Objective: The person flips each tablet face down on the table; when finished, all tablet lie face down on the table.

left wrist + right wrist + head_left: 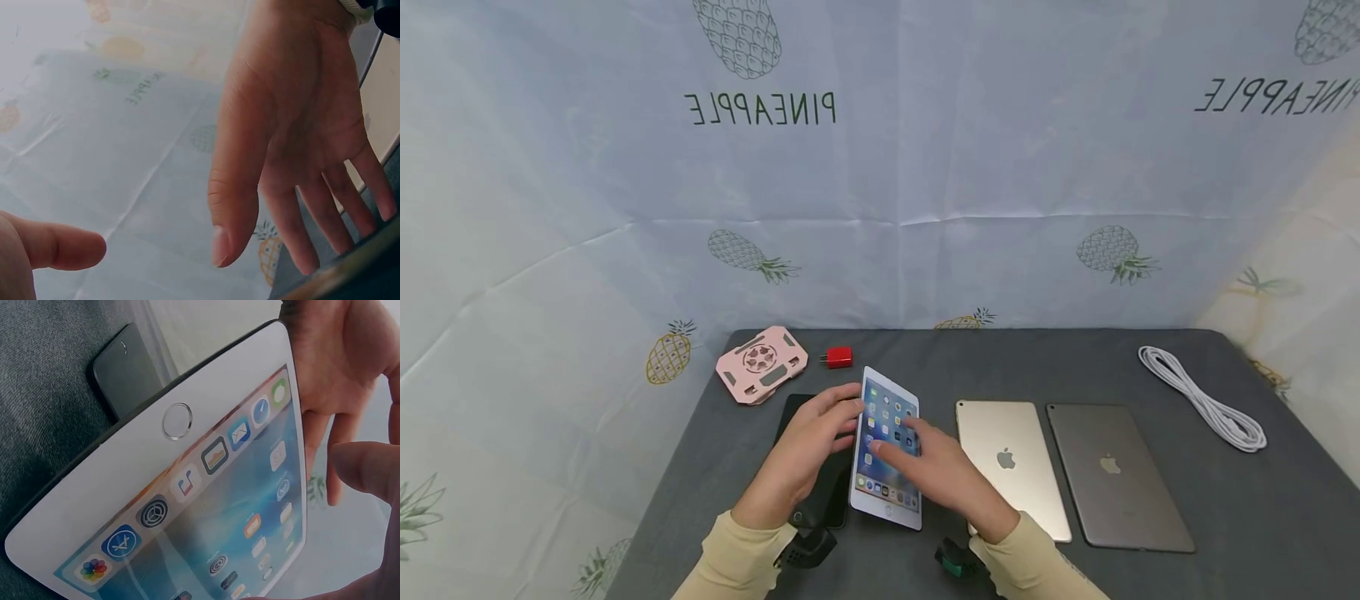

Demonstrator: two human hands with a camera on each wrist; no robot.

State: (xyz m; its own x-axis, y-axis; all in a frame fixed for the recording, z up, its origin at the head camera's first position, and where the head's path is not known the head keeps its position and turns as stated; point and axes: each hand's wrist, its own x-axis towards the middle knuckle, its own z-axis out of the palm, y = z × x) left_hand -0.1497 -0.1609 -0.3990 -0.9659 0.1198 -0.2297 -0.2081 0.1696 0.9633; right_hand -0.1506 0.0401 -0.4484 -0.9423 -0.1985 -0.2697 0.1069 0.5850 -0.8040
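A white-framed tablet (889, 492), its lit screen full of app icons, stands tilted at the middle of the dark table. At its left edge is my left hand (805, 446), fingers stretched toward the frame. Over the screen reaches my right hand (943, 471), its thumb and forefinger extended across the icons. The right wrist view shows the tablet's home button (177, 421) up close, with my left hand (340, 369) beyond the edge. In the left wrist view my right hand (294, 112) has straight, spread fingers. Below my left hand lies a black tablet (833, 492), partly covered.
A gold tablet (1022, 483) and a grey tablet (1112, 492) lie face down on the right. Farther right is a bundled white cable (1202, 400). A pink case (748, 383) and a red charger plug (839, 357) sit at the back left, before a pineapple-print curtain (895, 167).
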